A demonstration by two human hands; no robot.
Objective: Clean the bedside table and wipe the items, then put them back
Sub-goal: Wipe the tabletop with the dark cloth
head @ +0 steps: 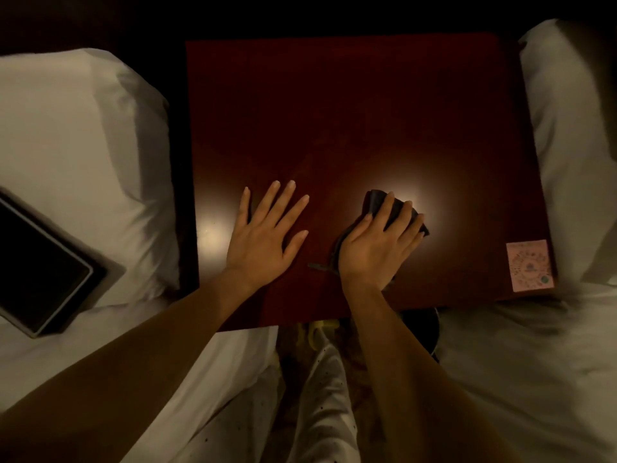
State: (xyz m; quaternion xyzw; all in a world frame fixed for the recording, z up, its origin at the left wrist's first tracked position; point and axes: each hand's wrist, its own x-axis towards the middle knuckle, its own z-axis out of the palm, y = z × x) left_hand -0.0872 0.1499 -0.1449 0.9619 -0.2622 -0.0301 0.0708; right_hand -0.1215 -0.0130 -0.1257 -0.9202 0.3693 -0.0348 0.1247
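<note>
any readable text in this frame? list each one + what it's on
No text can be quoted.
On the pink card, at the near right corner of the table: printed marks and a round emblem, too blurred to read.
On the cloth and the black tray at left: no writing seen.

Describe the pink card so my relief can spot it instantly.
Find the dark red bedside table. Go to its near right corner, right of the right hand pressing the dark cloth. The pink card lies flat there, the only pale printed square on the wood.
</note>
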